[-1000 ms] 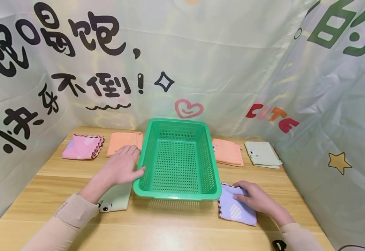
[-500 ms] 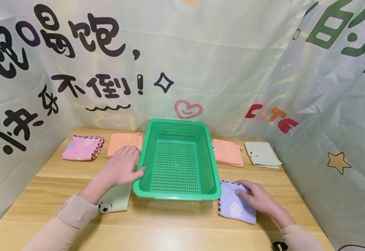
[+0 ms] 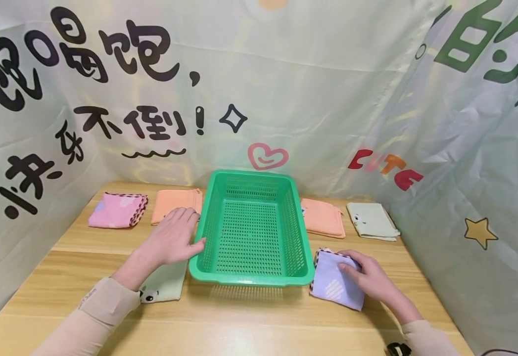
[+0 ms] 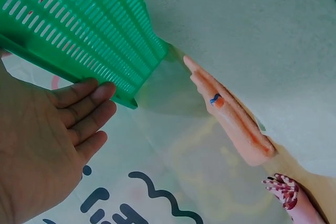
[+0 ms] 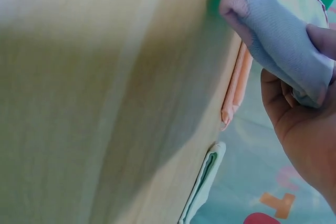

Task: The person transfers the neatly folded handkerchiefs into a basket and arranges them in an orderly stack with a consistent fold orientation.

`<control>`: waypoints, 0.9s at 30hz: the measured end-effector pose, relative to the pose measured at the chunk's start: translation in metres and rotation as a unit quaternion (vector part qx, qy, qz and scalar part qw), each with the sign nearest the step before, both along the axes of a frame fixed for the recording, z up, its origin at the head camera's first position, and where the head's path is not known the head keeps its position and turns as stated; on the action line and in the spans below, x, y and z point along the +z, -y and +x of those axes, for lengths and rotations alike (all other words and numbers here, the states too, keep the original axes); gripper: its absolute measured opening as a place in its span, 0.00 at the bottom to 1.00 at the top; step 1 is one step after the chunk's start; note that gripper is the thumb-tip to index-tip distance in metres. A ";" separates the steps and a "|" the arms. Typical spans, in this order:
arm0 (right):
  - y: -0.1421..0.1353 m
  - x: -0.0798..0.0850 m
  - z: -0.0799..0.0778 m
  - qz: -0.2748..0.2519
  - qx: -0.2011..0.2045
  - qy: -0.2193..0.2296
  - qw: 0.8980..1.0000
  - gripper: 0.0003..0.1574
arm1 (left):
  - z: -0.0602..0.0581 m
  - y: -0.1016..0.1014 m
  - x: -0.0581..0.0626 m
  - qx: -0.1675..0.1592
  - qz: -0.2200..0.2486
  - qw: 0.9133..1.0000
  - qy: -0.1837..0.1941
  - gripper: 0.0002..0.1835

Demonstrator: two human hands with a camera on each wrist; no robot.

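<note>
My left hand [image 3: 173, 238] touches the left rim of a green perforated plastic basket [image 3: 252, 280], fingers straight and thumb over the rim. In the left wrist view, the extended fingers [image 4: 86, 111] lie along the basket's edge. To the basket's right, my right hand [image 3: 369, 278] pinches a folded lavender towel [image 3: 330, 274] with a checked border and a pale heart. The right wrist view has this towel [image 5: 283, 30] between thumb and curled fingers, raised off the wooden surface. Below my left wrist lies a pale green towel [image 3: 169, 284], partly hidden by the arm.
Behind my left hand are a folded pink towel [image 3: 118, 210] and an orange towel [image 3: 176, 200]. Right of the basket lie another orange towel [image 3: 325, 218] and a pale green one [image 3: 372, 219]. Printed cloth walls [image 3: 312, 99] enclose the wooden table [image 3: 241, 331] at the back and sides.
My right hand has lifted the lavender towel slightly, its near edge rising and the towel tilting. The left hand and basket have stayed in place.
</note>
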State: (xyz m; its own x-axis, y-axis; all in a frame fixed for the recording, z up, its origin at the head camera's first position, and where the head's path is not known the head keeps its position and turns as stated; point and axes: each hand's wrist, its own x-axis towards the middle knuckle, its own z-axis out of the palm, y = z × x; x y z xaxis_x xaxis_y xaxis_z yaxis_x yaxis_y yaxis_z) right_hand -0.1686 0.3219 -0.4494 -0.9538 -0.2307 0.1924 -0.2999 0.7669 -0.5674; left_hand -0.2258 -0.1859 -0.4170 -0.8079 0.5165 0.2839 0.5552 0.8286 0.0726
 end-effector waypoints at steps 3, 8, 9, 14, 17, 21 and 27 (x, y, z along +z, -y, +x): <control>-0.001 0.003 0.000 -0.006 -0.005 -0.009 1.000 0.16 | 0.000 0.000 0.000 0.001 -0.001 1.000 0.000 0.24; -0.001 0.007 -0.002 -0.016 -0.013 -0.026 0.999 0.16 | 0.000 0.000 0.000 0.003 -0.002 1.000 0.003 0.24; -0.001 0.008 -0.002 -0.019 -0.015 -0.027 0.999 0.16 | 0.000 0.000 0.000 0.004 -0.003 1.000 0.003 0.24; -0.002 0.012 -0.004 -0.035 -0.030 -0.025 0.999 0.17 | 0.000 -0.001 0.001 0.005 -0.001 1.000 0.007 0.24; -0.002 0.017 -0.004 -0.049 -0.036 -0.028 0.998 0.17 | 0.000 -0.001 0.000 0.006 0.001 1.000 0.007 0.25; -0.002 0.023 -0.004 -0.063 -0.044 -0.041 0.996 0.18 | 0.001 0.000 0.000 0.007 0.002 1.000 0.006 0.27; -0.004 0.032 -0.007 -0.069 -0.050 -0.059 0.995 0.19 | 0.000 0.000 0.000 0.007 0.001 1.000 0.009 0.28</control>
State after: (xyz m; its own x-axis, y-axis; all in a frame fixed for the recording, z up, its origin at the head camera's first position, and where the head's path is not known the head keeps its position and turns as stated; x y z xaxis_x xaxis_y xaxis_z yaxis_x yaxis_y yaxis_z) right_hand -0.1752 0.3262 -0.4171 -0.9396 -0.0987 0.3277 -0.2964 0.7135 -0.6349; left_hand -0.2256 -0.1854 -0.4171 -0.8198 0.5044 0.2712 0.5422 0.8360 0.0840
